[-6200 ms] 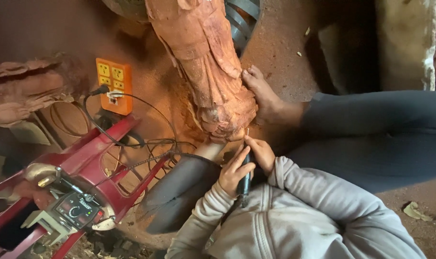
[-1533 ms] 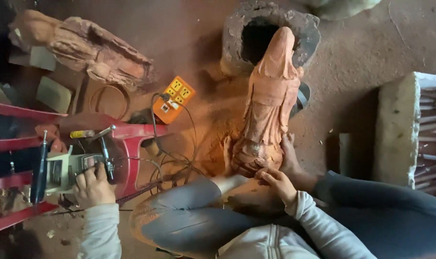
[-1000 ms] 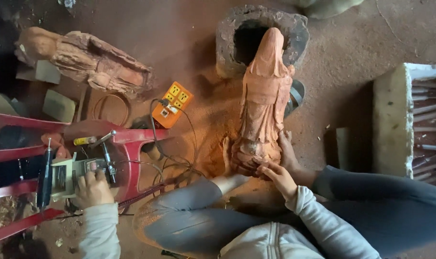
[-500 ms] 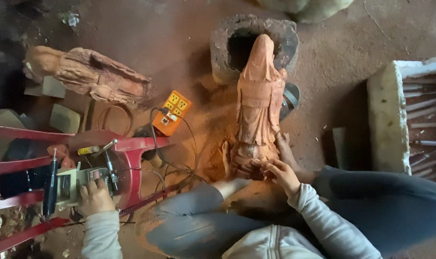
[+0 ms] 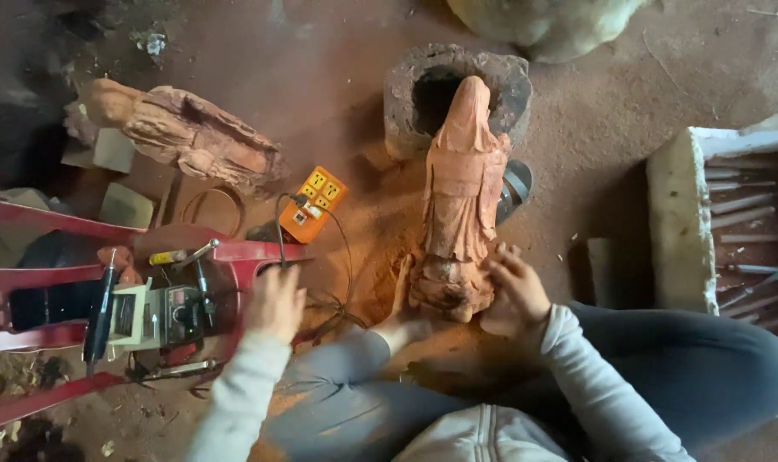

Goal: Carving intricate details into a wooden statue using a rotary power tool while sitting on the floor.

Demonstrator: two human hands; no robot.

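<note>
The left hand [image 5: 275, 301] hovered with loosely curled fingers, gripping nothing, just right of the small motor unit [image 5: 162, 315] on the red stool [image 5: 29, 282], forearm stretched out. The right hand [image 5: 513, 295], fingers spread, braced the carved wooden statue [image 5: 459, 201] lying on the floor against the bare foot [image 5: 402, 321]

Reddish-brown carved wooden robed figure statue [image 5: 459, 201]: unfinished, head toward 12 o'clock, base toward 6 o'clock on red dusty ground, top resting against hollowed stump at 12 o'clock.
</note>
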